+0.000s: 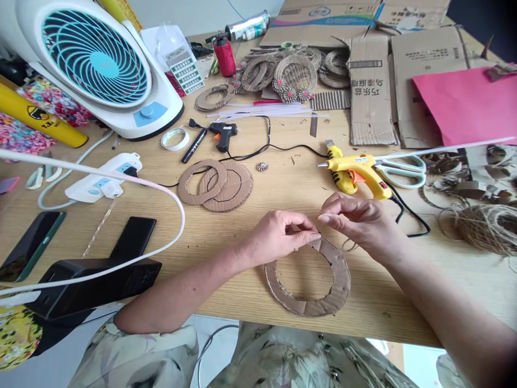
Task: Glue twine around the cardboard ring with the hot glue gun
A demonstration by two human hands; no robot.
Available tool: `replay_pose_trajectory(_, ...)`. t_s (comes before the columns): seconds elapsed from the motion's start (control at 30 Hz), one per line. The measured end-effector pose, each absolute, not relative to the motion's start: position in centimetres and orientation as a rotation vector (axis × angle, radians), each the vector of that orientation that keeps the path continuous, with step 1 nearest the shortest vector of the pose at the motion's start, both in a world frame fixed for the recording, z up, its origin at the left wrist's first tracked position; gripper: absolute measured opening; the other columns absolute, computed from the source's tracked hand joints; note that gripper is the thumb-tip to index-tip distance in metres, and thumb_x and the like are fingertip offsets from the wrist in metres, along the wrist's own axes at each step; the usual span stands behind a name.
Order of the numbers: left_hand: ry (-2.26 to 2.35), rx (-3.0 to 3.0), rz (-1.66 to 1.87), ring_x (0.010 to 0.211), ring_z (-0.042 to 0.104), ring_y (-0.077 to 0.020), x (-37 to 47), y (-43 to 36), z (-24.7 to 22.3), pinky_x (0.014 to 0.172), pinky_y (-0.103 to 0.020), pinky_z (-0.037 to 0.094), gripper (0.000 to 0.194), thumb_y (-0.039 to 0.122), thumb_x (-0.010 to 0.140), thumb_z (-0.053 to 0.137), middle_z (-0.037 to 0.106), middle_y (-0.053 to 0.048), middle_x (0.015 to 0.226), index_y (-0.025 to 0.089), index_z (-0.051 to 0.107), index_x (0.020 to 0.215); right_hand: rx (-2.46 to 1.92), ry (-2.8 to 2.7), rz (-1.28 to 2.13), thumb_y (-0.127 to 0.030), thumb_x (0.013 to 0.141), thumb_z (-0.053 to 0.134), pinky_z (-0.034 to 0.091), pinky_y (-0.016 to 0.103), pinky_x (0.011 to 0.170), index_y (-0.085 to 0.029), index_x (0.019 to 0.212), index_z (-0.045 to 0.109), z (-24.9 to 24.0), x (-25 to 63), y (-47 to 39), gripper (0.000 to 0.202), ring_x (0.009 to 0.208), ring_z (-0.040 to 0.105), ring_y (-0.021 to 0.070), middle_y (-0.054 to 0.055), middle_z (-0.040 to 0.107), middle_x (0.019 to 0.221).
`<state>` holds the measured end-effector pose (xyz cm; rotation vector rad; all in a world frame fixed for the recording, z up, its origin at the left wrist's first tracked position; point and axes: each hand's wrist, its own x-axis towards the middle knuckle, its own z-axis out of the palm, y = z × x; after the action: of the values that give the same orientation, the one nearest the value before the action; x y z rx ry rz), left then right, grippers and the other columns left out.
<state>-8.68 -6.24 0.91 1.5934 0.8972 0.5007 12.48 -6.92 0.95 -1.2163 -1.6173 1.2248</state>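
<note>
A flat cardboard ring (341, 275) lies near the table's front edge, its rim slightly rough. My left hand (283, 234) is closed on the ring's upper edge, thumb on top. Just right of it, my right hand (359, 223) is raised in a pinch, its fingertips close to my left thumb. A thin loop of brown twine (349, 246) shows beneath the right hand; the part between the fingertips is hard to see. Beyond the right hand lies a yellow glue gun (359, 167) with a long clear stick in its back.
Scissors (404, 171) and a twine ball (490, 229) are at right. Cardboard discs (242, 188), a black glue gun (223, 136) and tape (175, 139) lie beyond my left hand. A fan (161, 110), power strip (81, 186) and white cable (182, 210) occupy the left. Finished twine rings (297, 73) are piled behind.
</note>
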Motion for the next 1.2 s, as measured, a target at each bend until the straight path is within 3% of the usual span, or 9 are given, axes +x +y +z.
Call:
replay_pose_trajectory(0.1, 0.851, 1.518, 0.536, 0.059, 0.053, -0.0065, -8.6, -6.1, 0.8, 0.058, -0.019, 0.042, 0.015, 0.026, 0.09, 0.067, 0.065, 0.002, 0.072, 0.014, 0.073, 0.093, -1.152, -1.636, 1.292, -0.054, 0.081, 0.075, 0.046, 0.029, 0.065, -0.023, 0.074, 0.075, 1.1, 12.4, -7.0, 0.032, 0.07, 0.056, 0.0144, 0.002, 0.063, 0.074)
replay_pose_trajectory(0.23, 0.829, 1.411, 0.539, 0.058, 0.05, -0.0069, -8.4, -6.1, 0.6, 0.055, -0.019, 0.039, 0.018, 0.03, 0.087, 0.071, 0.061, 0.002, 0.065, 0.012, 0.074, 0.089, -1.097, -1.625, 1.396, -0.043, 0.084, 0.074, 0.045, 0.028, 0.066, -0.023, 0.078, 0.076, 1.1, 12.2, -7.1, 0.021, 0.071, 0.055, 0.0135, 0.002, 0.063, 0.077)
replay_pose_trajectory(0.4, 0.872, 1.346, 0.504, 0.057, 0.055, -0.008, -8.4, -6.3, 0.6, 0.056, -0.02, 0.045, 0.015, 0.027, 0.084, 0.074, 0.067, -0.001, 0.069, 0.012, 0.074, 0.083, -0.993, -1.516, 1.563, -0.038, 0.085, 0.075, 0.052, 0.028, 0.074, -0.023, 0.08, 0.074, 0.9, 12.0, -7.3, 0.015, 0.078, 0.063, 0.0143, 0.002, 0.069, 0.082)
replay_pose_trajectory(0.53, 0.865, 1.345, 0.497, 0.06, 0.063, -0.0094, -8.6, -6.3, 0.5, 0.059, -0.02, 0.049, 0.017, 0.028, 0.085, 0.074, 0.071, -0.003, 0.075, 0.012, 0.073, 0.085, -1.024, -1.465, 1.585, -0.042, 0.085, 0.074, 0.052, 0.025, 0.06, -0.021, 0.078, 0.07, 0.9, 12.1, -7.2, 0.023, 0.062, 0.06, 0.0116, 0.0, 0.067, 0.067)
replay_pose_trajectory(0.7, 0.878, 1.383, 0.492, 0.061, 0.065, -0.0093, -9.0, -5.9, 0.0, 0.059, -0.019, 0.051, 0.019, 0.031, 0.086, 0.072, 0.072, -0.004, 0.076, 0.012, 0.072, 0.084, -1.047, -1.473, 1.395, -0.044, 0.084, 0.075, 0.049, 0.024, 0.05, -0.021, 0.074, 0.068, 0.9, 13.1, -6.5, 0.025, 0.053, 0.055, 0.0106, -0.001, 0.062, 0.061)
replay_pose_trajectory(1.03, 0.892, 1.304, 0.498, 0.06, 0.062, -0.0067, -9.1, -5.4, -0.4, 0.059, -0.018, 0.054, 0.014, 0.025, 0.086, 0.071, 0.069, -0.001, 0.074, 0.012, 0.071, 0.08, -1.109, -1.041, 1.012, -0.03, 0.082, 0.08, 0.044, 0.025, 0.055, -0.021, 0.076, 0.071, 2.2, 15.7, -6.0, 0.014, 0.057, 0.058, 0.0101, 0.001, 0.065, 0.065)
replay_pose_trajectory(1.2, 0.957, 1.312, 0.443, 0.059, 0.065, -0.0068, -9.2, -5.2, -0.3, 0.049, -0.013, 0.047, 0.016, 0.029, 0.088, 0.071, 0.069, -0.002, 0.076, 0.012, 0.073, 0.087, -1.208, -1.129, 0.801, -0.038, 0.092, 0.067, 0.046, 0.027, 0.058, -0.02, 0.069, 0.071, 1.9, 16.2, -6.0, 0.03, 0.055, 0.056, 0.0091, 0.001, 0.062, 0.062)
